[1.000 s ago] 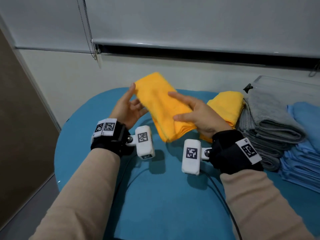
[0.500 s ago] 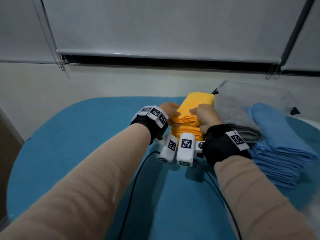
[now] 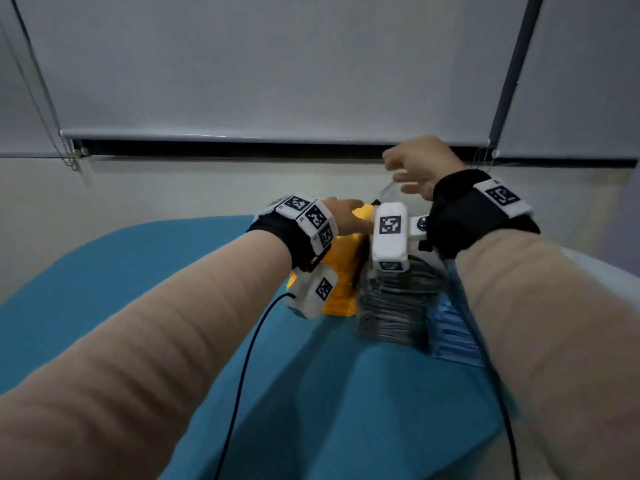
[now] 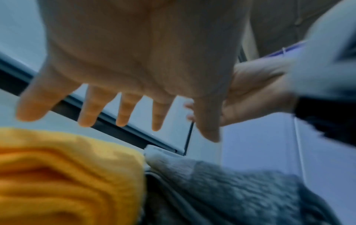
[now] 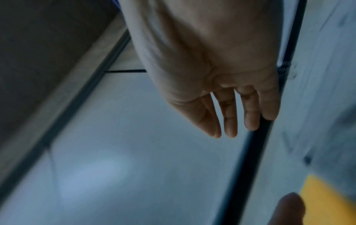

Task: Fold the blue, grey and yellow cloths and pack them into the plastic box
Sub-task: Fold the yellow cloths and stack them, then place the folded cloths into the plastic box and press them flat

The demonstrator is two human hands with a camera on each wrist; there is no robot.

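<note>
A stack of folded yellow cloths stands on the table, with a stack of folded grey cloths to its right and blue cloths beyond that. My left hand hovers flat just over the yellow stack, fingers straight and spread, holding nothing. My right hand is raised above and behind the grey stack, fingers straight and empty. Below it shows a clear plastic edge, probably the box; the rest is hidden.
The table has a blue cover and reaches left and toward me. A black cable runs across it from the left wrist camera. A wall with lowered grey blinds stands right behind the stacks.
The folded yellow cloth went from between my hands onto the yellow stack. Both hands let go; the right hand rose up and back, the left stays low over the stack.
</note>
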